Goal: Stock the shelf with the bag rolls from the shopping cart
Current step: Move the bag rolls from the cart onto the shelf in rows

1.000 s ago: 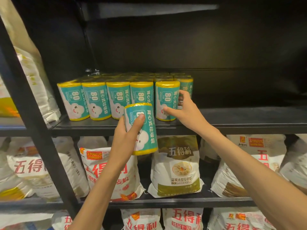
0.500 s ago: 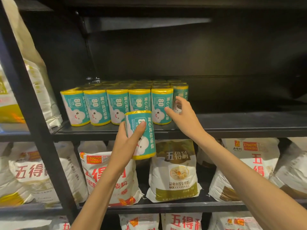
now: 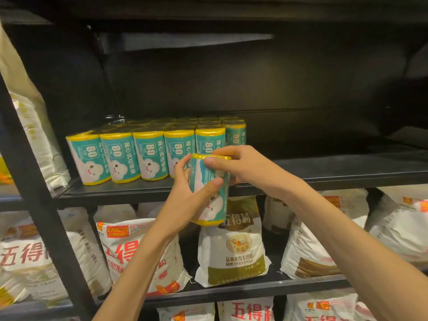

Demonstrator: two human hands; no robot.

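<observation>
Right now the bag roll [image 3: 209,191] hangs in the air just in front of the shelf's front edge [image 3: 347,179], upright, its long axis near vertical with the yellow top tipped slightly toward the shelf. Both hands are on it. The left hand [image 3: 192,195] wraps its lower and middle part from the left, thumb pressed across the teal label. The right hand [image 3: 238,165] comes over from the right and pinches the yellow top rim, fingers curled round it.

The stocked rolls [image 3: 148,154] stand in tight rows toward the shelf's left end, their front row close to the edge. One roll further back [image 3: 235,135] ends the block on the right, and bare shelf runs on from there toward the right end. So the free spot probably lies up and a little forward-right of the held roll, beside the last front roll [image 3: 209,140]. The right hand is the nearer to that gap; the roll likely needs only to rise over the edge and be set down on its base.
</observation>
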